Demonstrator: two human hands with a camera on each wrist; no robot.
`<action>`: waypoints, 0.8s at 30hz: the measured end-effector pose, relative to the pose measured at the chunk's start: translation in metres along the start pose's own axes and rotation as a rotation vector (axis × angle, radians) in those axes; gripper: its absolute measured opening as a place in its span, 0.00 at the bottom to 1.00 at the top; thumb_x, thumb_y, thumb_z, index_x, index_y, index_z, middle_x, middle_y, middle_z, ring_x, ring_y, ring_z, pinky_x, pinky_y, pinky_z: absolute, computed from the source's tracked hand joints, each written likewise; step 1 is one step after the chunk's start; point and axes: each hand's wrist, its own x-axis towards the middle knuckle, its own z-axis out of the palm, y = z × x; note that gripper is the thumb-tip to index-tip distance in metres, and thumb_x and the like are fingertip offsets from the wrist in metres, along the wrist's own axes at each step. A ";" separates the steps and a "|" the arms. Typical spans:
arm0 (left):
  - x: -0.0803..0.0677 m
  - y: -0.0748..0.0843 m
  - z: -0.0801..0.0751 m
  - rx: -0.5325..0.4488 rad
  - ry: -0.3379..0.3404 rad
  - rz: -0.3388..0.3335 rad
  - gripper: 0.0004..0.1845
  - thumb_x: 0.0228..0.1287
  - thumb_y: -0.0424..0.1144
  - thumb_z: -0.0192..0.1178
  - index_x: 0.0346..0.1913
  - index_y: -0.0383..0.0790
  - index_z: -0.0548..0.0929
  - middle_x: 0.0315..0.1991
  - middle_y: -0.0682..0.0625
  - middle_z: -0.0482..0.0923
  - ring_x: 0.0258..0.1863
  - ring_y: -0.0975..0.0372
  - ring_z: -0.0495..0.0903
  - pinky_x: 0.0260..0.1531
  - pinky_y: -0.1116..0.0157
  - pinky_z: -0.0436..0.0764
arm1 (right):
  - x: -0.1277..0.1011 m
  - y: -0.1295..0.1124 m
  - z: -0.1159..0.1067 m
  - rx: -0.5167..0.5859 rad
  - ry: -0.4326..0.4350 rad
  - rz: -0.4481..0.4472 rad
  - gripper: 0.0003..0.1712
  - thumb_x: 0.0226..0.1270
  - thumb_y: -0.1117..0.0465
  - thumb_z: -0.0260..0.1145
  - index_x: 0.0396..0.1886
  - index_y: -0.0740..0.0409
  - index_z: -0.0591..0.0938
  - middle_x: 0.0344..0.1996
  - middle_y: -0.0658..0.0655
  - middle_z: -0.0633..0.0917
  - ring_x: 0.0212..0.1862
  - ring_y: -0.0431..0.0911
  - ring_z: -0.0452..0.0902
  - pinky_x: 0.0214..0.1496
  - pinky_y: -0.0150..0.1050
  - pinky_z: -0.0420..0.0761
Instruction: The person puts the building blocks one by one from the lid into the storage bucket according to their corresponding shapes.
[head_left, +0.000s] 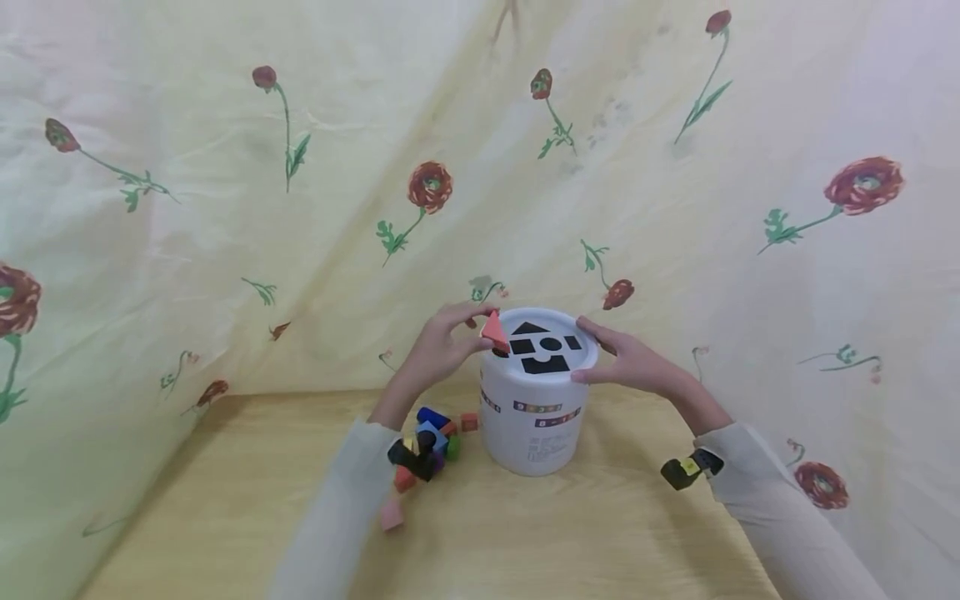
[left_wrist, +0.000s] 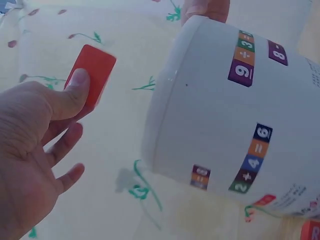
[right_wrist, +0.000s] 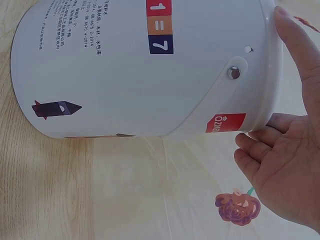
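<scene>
Left hand [head_left: 442, 346] pinched a red triangular block [head_left: 494, 331] between thumb and fingers, at the left rim of the white bucket's [head_left: 532, 417] lid [head_left: 551, 321], just left of the triangle slot [head_left: 529, 328]. Right hand [head_left: 626, 358] lay with straight fingers against the lid's right edge, gripping nothing. Loose blocks [head_left: 427, 446] sat on the wooden table [head_left: 600, 533], left of the bucket.

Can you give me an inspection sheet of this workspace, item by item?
Surface: light wooden tabletop.
Job's things: white plastic shape-sorter bucket standing upright, lid with black cut-outs; red triangular block at the lid's left edge.
Clutter: pile of small coloured blocks left of the bucket.
Grips: left hand pinches the red block; right hand rests on the lid's rim.
Cables: nothing seen.
Surroundings: pale yellow cloth with red flowers behind.
</scene>
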 end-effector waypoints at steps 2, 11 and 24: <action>0.011 -0.001 0.005 0.004 0.002 0.005 0.27 0.66 0.39 0.68 0.68 0.47 0.79 0.65 0.48 0.80 0.58 0.48 0.77 0.58 0.50 0.79 | -0.002 0.000 0.001 -0.002 0.001 0.001 0.60 0.61 0.43 0.75 0.82 0.57 0.53 0.80 0.64 0.59 0.80 0.65 0.52 0.75 0.68 0.57; 0.047 -0.007 0.017 0.055 -0.099 -0.041 0.25 0.67 0.36 0.67 0.67 0.41 0.79 0.65 0.44 0.79 0.62 0.44 0.76 0.62 0.47 0.78 | -0.003 -0.002 -0.002 0.014 0.002 0.015 0.60 0.61 0.43 0.76 0.83 0.55 0.53 0.80 0.63 0.60 0.81 0.64 0.51 0.76 0.68 0.56; 0.068 -0.032 0.036 0.059 -0.244 -0.147 0.25 0.69 0.35 0.65 0.68 0.43 0.78 0.71 0.44 0.74 0.76 0.47 0.63 0.73 0.44 0.65 | -0.007 -0.005 0.002 0.044 -0.001 0.034 0.60 0.60 0.43 0.76 0.83 0.55 0.52 0.80 0.63 0.58 0.80 0.65 0.51 0.75 0.68 0.58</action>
